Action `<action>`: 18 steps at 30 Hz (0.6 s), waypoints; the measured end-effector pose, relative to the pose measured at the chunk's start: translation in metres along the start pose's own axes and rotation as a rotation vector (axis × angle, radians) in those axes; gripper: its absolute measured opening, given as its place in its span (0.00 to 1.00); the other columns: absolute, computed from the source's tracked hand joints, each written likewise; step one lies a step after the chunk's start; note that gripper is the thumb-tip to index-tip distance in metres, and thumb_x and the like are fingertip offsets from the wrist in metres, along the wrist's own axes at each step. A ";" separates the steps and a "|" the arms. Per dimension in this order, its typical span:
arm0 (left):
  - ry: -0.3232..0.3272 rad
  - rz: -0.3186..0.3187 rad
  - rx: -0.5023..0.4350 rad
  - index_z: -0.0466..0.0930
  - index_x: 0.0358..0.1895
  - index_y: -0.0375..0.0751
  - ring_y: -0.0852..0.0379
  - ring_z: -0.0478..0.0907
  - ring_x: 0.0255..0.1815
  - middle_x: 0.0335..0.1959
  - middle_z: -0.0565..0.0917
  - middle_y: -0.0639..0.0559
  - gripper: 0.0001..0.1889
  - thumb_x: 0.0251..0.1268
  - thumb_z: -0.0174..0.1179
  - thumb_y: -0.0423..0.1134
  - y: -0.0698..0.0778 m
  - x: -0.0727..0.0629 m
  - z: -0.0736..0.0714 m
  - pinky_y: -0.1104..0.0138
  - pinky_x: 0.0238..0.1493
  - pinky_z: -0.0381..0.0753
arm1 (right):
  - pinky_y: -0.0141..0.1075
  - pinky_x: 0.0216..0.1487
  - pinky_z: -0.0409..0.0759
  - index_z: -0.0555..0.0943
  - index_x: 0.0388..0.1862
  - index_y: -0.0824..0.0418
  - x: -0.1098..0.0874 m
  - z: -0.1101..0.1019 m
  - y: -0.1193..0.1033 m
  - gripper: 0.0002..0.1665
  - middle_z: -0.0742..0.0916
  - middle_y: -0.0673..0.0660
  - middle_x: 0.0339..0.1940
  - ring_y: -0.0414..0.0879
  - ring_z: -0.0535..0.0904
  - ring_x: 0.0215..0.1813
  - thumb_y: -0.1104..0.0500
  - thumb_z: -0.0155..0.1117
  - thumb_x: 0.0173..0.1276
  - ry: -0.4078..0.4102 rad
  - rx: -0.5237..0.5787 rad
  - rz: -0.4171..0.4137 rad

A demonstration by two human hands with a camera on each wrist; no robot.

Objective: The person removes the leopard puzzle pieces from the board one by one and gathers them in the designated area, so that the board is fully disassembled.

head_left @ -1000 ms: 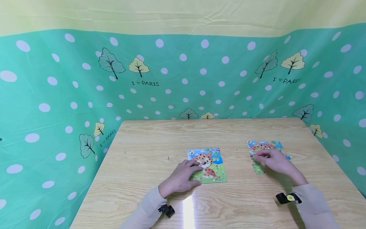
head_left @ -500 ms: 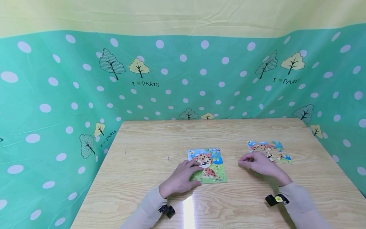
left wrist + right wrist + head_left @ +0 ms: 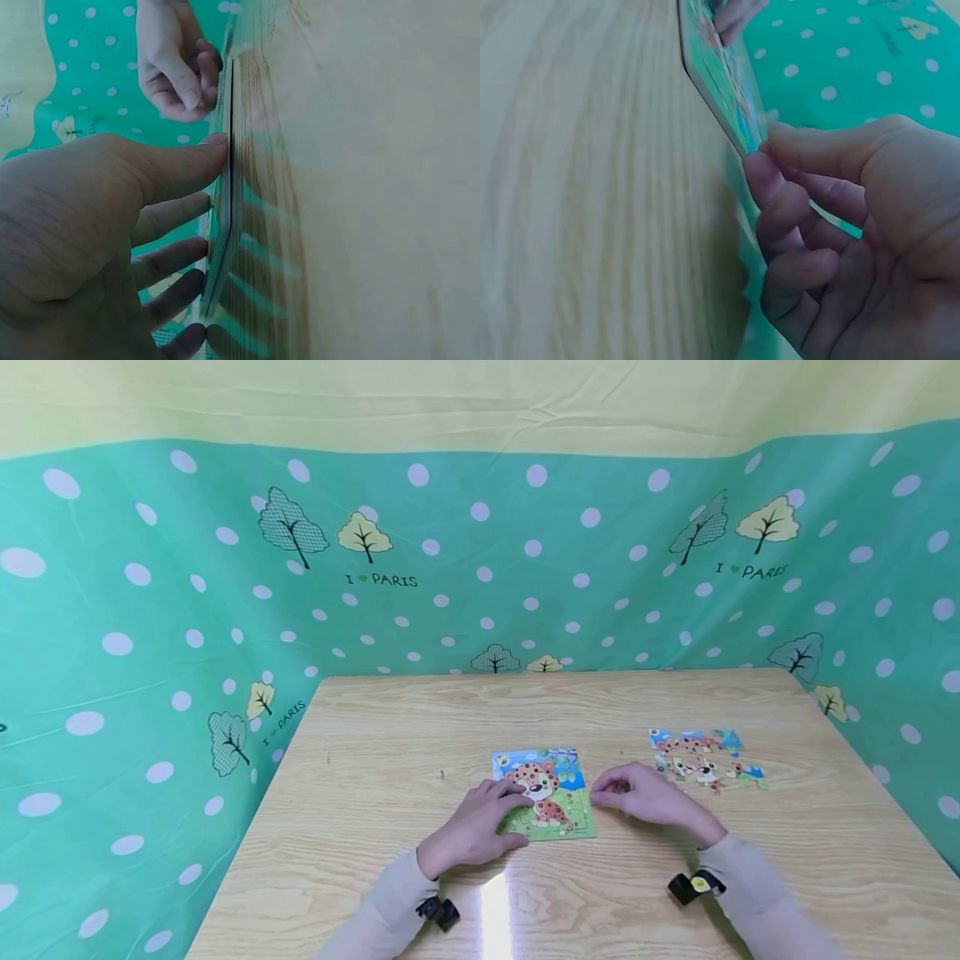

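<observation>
On the wooden table lies a square jigsaw board point(image 3: 572, 821) with a cartoon leopard on grass. My left hand point(image 3: 474, 827) rests on its left part, fingers spread over the picture and thumb at the near edge. Seen from the left wrist, the thumb and fingers point(image 3: 169, 259) touch the board without curling round it. Close to the board's right edge is my right hand point(image 3: 645, 793), thumb and index fingertips together. Whether a puzzle piece sits in that pinch is hidden. Several loose puzzle pieces point(image 3: 686, 745) lie farther right, roughly laid out as a leopard picture.
The wooden table point(image 3: 375, 727) extends on all sides of the board. Behind it and along both sides hangs a green dotted curtain point(image 3: 450, 552). A bright light reflection point(image 3: 495, 914) shows near the front. Each wrist wears a black strap with a camera.
My right hand has moved left from the loose pieces to the board's right edge, uncovering several pieces. My left hand and the board have stayed in place.
</observation>
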State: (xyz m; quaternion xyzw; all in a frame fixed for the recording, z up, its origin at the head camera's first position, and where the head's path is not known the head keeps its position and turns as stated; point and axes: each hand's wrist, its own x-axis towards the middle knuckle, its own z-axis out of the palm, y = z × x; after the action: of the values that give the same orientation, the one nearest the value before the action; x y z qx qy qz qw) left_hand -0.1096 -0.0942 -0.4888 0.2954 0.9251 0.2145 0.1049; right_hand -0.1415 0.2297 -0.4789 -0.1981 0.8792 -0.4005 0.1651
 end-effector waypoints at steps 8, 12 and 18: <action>0.002 -0.007 0.003 0.78 0.74 0.54 0.47 0.67 0.79 0.77 0.74 0.52 0.29 0.72 0.69 0.53 0.001 0.000 -0.001 0.45 0.81 0.67 | 0.31 0.33 0.80 0.90 0.48 0.56 0.011 0.016 -0.008 0.10 0.89 0.49 0.36 0.38 0.80 0.31 0.53 0.69 0.77 -0.043 0.028 -0.042; 0.004 -0.012 0.009 0.78 0.73 0.54 0.47 0.68 0.79 0.77 0.74 0.51 0.29 0.72 0.70 0.53 0.001 0.001 -0.001 0.45 0.81 0.67 | 0.31 0.29 0.81 0.90 0.48 0.57 0.017 0.026 -0.017 0.09 0.89 0.50 0.34 0.39 0.80 0.27 0.54 0.69 0.77 -0.034 0.054 -0.055; 0.008 0.001 0.005 0.78 0.73 0.53 0.47 0.70 0.76 0.76 0.75 0.51 0.29 0.71 0.70 0.52 0.003 0.000 -0.002 0.46 0.79 0.69 | 0.30 0.26 0.80 0.90 0.46 0.57 0.022 0.040 -0.029 0.09 0.89 0.49 0.34 0.38 0.80 0.25 0.54 0.69 0.77 0.001 0.037 -0.065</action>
State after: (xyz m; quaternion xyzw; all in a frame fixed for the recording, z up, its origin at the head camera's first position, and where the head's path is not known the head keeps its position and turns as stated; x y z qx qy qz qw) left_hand -0.1088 -0.0928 -0.4859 0.2953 0.9259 0.2134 0.1003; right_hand -0.1360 0.1764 -0.4844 -0.2232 0.8649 -0.4219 0.1553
